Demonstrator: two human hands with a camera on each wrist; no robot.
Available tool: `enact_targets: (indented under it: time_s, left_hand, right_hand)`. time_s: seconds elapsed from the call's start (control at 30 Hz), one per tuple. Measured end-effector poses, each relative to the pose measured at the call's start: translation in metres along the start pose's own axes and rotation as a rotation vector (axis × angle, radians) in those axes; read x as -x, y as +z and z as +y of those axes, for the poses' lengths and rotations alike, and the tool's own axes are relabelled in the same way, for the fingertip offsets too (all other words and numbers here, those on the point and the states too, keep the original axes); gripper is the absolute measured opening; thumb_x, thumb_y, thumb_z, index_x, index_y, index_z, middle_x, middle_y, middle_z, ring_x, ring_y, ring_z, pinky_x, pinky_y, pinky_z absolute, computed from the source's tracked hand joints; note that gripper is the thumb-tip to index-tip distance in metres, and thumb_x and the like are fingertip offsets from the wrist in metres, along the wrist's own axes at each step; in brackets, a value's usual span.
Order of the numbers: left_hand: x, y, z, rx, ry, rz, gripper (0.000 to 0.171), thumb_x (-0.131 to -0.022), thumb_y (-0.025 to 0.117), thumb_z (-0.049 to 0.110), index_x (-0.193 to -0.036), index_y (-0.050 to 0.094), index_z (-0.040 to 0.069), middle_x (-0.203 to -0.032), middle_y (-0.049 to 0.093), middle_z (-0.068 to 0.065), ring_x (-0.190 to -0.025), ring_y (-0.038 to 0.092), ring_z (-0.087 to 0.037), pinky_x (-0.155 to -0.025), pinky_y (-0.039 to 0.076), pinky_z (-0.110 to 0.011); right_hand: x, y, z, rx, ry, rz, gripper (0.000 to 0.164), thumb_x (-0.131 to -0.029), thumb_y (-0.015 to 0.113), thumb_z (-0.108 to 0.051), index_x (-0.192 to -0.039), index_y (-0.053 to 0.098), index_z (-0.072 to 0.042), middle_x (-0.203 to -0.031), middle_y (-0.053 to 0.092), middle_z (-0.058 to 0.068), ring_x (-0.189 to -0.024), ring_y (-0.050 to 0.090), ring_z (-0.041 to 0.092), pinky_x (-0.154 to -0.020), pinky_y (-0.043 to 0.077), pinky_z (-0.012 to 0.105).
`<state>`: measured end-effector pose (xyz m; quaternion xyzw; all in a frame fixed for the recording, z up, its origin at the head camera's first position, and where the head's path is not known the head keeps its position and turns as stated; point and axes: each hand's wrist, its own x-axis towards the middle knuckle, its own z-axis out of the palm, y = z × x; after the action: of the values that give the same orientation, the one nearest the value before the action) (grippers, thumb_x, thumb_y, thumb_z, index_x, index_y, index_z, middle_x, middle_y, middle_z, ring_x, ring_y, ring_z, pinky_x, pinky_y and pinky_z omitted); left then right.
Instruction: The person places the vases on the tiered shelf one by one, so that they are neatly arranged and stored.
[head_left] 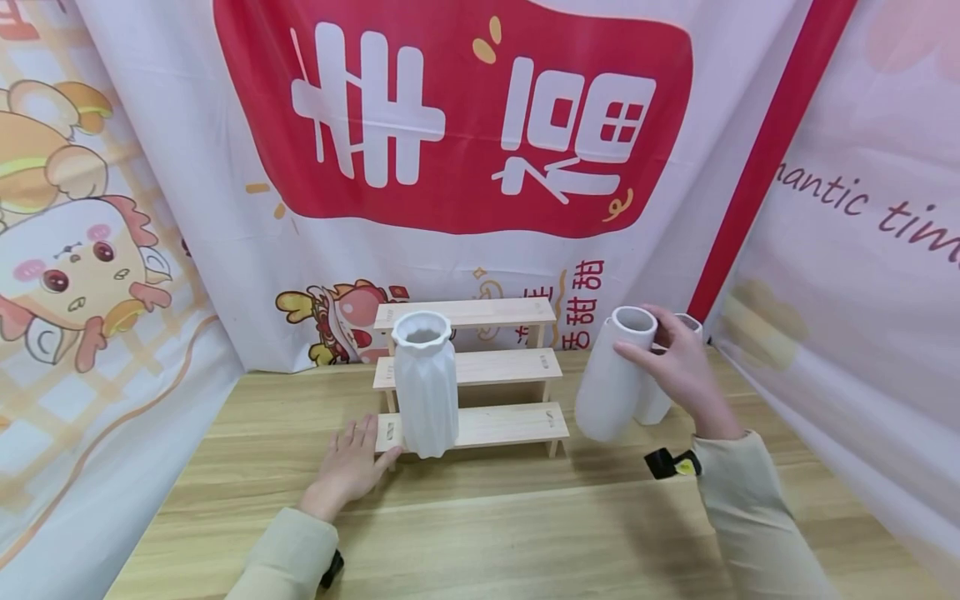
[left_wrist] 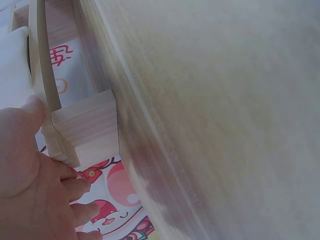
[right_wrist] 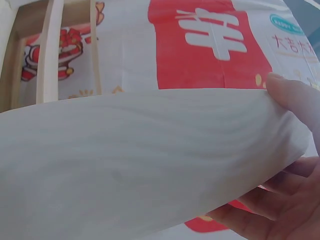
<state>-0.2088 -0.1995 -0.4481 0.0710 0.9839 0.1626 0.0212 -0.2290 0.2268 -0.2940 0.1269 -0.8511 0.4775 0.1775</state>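
Near its top, my right hand (head_left: 678, 367) grips a smooth white vase (head_left: 611, 387), which is tilted with its mouth toward the right. In the right wrist view the vase (right_wrist: 140, 160) fills much of the frame, with thumb and fingers on either side of its narrow end. My left hand (head_left: 348, 462) rests at the left end of the lowest step of a three-step wooden stand (head_left: 510, 425), its fingers spread and its thumb at the step's front edge. A pleated white vase (head_left: 426, 392) stands upright on that lowest step, beside the left thumb.
Another white vase (head_left: 660, 404) stands behind the right hand, partly hidden by it and by the held vase. The stand sits toward the back of a wood-grain table (head_left: 480, 542). Printed cloth (head_left: 480, 267) hangs behind the table and along both sides.
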Motion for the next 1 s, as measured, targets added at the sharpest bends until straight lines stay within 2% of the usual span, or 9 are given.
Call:
enact_targets:
  time_s: [0.17,0.37,0.6,0.83,1.0]
  left_hand:
    - [0.0,0.0,0.0,-0.002,0.002,-0.001,0.075,-0.097,0.038,0.043,-0.142,0.012,-0.01,-0.146,0.015,-0.029,-0.132,0.01,-0.048,-0.105,0.003,-0.059]
    - [-0.001,0.0,0.0,-0.003,0.004,-0.001,0.075,-0.097,0.038,0.044,-0.142,0.013,-0.01,-0.146,0.016,-0.029,-0.131,0.01,-0.048,-0.105,0.004,-0.059]
    - [-0.001,0.0,0.0,-0.007,-0.002,-0.004,0.075,-0.097,0.038,0.043,-0.143,0.011,-0.009,-0.146,0.015,-0.028,-0.132,0.01,-0.048,-0.105,0.004,-0.058]
    - [-0.001,0.0,0.001,0.004,-0.002,-0.006,0.074,-0.097,0.039,0.042,-0.143,0.01,-0.009,-0.146,0.014,-0.029,-0.131,0.009,-0.048,-0.105,0.002,-0.059]
    - [0.0,-0.001,0.002,0.01,-0.002,-0.008,0.075,-0.097,0.039,0.042,-0.142,0.011,-0.01,-0.146,0.014,-0.029,-0.131,0.009,-0.048,-0.104,0.001,-0.059]
  right_hand:
    - [-0.005,0.015,-0.009,-0.04,-0.009,-0.038,0.062,-0.082,0.071,-0.029,-0.13,0.044,-0.003,-0.12,0.054,0.017,-0.106,0.053,0.032,-0.086,0.045,0.051]
    - [-0.013,0.033,-0.018,-0.089,-0.054,-0.055,0.059,-0.08,0.073,-0.025,-0.128,0.047,-0.004,-0.117,0.057,0.014,-0.102,0.056,0.028,-0.083,0.048,0.046]
    - [-0.018,0.05,-0.03,-0.097,-0.06,-0.083,0.063,-0.078,0.074,-0.032,-0.13,0.047,-0.008,-0.117,0.057,0.009,-0.1,0.057,0.024,-0.082,0.05,0.043]
    - [-0.022,0.068,-0.034,-0.12,-0.131,-0.102,0.057,-0.077,0.076,-0.022,-0.125,0.051,-0.005,-0.11,0.06,0.01,-0.09,0.057,0.022,-0.075,0.05,0.037]
    - [-0.024,0.082,-0.036,-0.129,-0.143,-0.115,0.057,-0.076,0.077,-0.021,-0.125,0.052,-0.006,-0.109,0.061,0.009,-0.09,0.058,0.021,-0.075,0.051,0.035]
